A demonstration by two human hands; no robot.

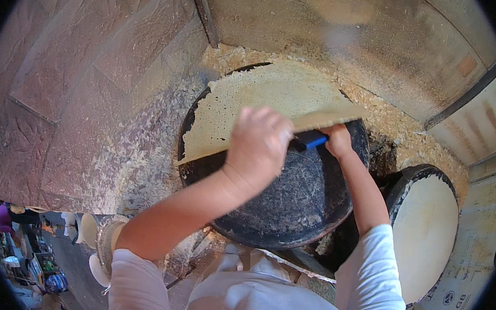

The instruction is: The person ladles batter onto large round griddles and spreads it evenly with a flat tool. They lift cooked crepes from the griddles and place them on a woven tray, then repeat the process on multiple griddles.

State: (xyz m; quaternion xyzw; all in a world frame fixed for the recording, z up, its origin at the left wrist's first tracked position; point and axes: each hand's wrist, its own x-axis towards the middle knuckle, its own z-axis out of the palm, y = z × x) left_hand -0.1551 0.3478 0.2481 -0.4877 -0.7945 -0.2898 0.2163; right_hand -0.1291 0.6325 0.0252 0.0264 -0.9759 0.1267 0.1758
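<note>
A large, thin, pale flatbread covers the far part of a round black griddle; the near part of the griddle is bare and dark. The flatbread's near edge is raised on the right. My left hand, blurred and with curled fingers, is over this edge near the middle. My right hand is at the raised edge, its fingertips hidden by the bread. Between the hands lies a tool with a blue and black part, touching or very near both; which hand holds it I cannot tell.
Right of the griddle, a second round black plate bears a pale flat layer. Crumbs and flakes surround the griddle. A reddish stone-patterned wall is at left, a stained panel behind. Mixed goods show at lower left.
</note>
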